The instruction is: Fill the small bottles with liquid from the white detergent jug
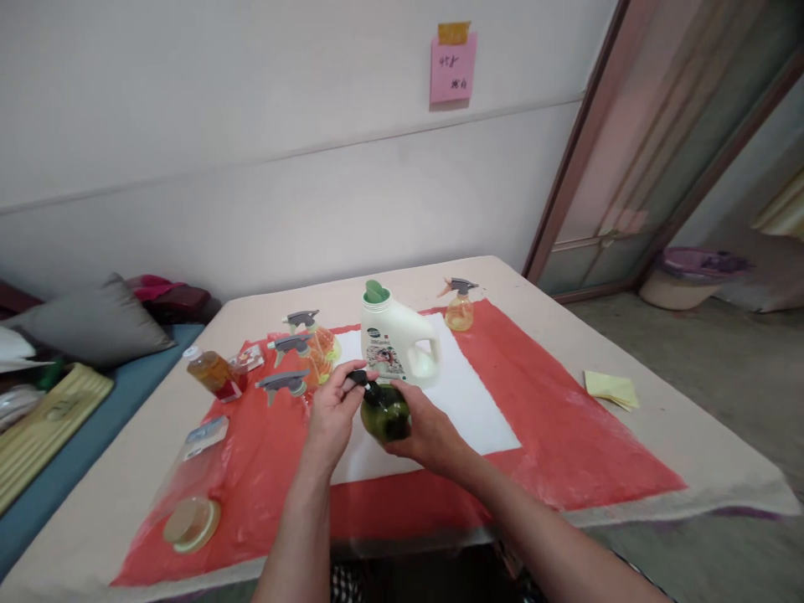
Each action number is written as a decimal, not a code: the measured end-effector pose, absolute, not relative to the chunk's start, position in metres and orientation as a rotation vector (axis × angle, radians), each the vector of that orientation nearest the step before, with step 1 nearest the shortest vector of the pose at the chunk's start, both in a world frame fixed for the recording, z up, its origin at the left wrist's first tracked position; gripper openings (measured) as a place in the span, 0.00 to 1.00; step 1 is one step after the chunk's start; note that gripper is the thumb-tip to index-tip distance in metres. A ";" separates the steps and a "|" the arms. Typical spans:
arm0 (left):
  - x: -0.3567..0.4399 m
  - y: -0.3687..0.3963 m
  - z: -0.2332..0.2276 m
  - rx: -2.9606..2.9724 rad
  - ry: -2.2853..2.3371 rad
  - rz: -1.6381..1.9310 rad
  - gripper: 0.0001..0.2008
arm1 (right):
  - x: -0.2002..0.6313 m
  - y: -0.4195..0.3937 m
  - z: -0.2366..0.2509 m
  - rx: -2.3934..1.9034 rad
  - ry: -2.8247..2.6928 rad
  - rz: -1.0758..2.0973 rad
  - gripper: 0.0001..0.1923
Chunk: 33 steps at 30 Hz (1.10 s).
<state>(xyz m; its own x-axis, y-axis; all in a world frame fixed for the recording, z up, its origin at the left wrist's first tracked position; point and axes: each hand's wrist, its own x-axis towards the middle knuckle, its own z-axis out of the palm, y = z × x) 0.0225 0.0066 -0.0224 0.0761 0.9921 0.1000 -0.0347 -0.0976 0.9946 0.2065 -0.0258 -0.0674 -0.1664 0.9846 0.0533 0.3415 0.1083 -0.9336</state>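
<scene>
Over the white sheet I hold a dark green pump bottle (388, 416), tilted toward the left. Wrapped around its body is my right hand (429, 429). The fingers of my left hand (335, 410) pinch the bottle's black pump head (358, 378). Just behind stands a cream-white jug (402, 339) with a handle, a printed label and a green piece in its mouth. To the left of my hands are several spray bottles with grey trigger heads, the nearest trigger head (282, 382) close to my left hand.
A red cloth (584, 452) and white sheet (483, 419) cover the table's middle. Another spray bottle (461, 308) stands at back right. At left are an amber liquid bottle (217, 374) and a round lidded container (192, 525). Yellow paper (610, 389) lies at right.
</scene>
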 end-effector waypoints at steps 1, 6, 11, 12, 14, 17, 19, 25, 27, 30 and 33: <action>0.023 0.007 -0.023 1.297 1.073 1.231 0.20 | 0.206 -0.025 -0.068 -1.339 -1.630 1.062 0.48; 0.030 0.003 -0.021 1.259 1.047 1.231 0.27 | 0.205 -0.023 -0.071 -1.388 -1.660 0.997 0.50; 0.041 0.001 -0.026 1.240 1.217 1.405 0.29 | 0.200 -0.026 -0.070 -1.360 -1.674 1.005 0.48; 0.042 0.001 -0.028 1.241 1.246 1.433 0.29 | 0.198 -0.027 -0.070 -1.356 -1.671 1.016 0.48; 0.044 0.002 -0.030 1.244 1.299 1.478 0.30 | 0.194 -0.028 -0.069 -1.368 -1.660 1.037 0.48; 0.044 0.004 -0.030 1.268 1.396 1.482 0.30 | 0.189 -0.029 -0.067 -1.422 -1.658 1.064 0.50; 0.043 0.004 -0.028 1.341 1.442 1.399 0.32 | 0.190 -0.027 -0.065 -1.456 -1.640 1.065 0.49; 0.040 0.004 -0.033 1.677 1.198 1.237 0.27 | 0.206 -0.015 -0.067 -1.469 -1.419 1.076 0.46; 0.035 0.006 -0.035 1.673 1.230 1.282 0.13 | 0.212 -0.012 -0.066 -1.418 -1.351 1.121 0.46; 0.026 0.010 -0.033 1.476 1.328 1.333 0.09 | 0.217 -0.012 -0.062 -1.329 -1.297 1.224 0.47; 0.021 0.012 -0.028 1.251 1.199 1.245 0.21 | 0.219 -0.016 -0.056 -1.204 -1.391 1.301 0.49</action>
